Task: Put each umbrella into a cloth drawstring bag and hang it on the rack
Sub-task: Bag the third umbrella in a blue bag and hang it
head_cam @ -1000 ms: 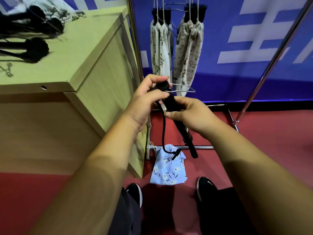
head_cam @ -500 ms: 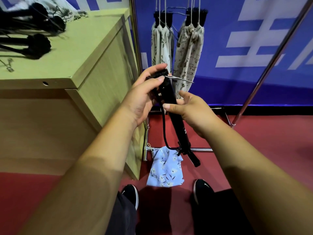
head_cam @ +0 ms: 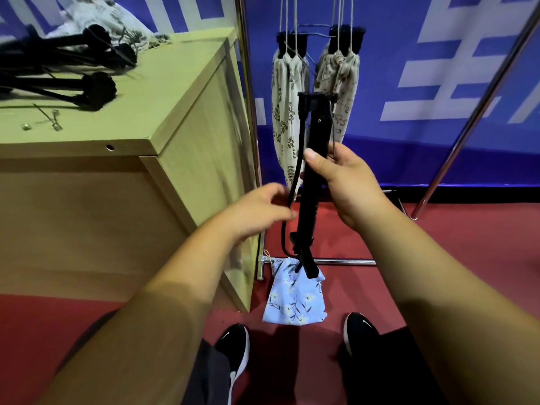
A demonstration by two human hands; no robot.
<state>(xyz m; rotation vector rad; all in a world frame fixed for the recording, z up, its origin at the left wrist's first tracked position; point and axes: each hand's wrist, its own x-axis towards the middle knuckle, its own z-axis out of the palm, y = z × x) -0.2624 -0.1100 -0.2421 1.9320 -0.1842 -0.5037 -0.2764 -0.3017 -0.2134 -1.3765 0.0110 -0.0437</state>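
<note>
Umbrella [head_cam: 320,127] near upright before the rack [head_cam: 344,261], tip over blue bag [head_cam: 295,296] on floor. Right hand [head_cam: 350,182] wrapped round its shaft. Left hand [head_cam: 263,211] at strap [head_cam: 295,173]; blurred, grip unclear.

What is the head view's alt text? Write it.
A right hand grips a black folded umbrella, held nearly upright before a rack; the left hand is at its dangling strap. Two bagged umbrellas hang behind, and a blue floral bag sits at the rack's base.
</note>
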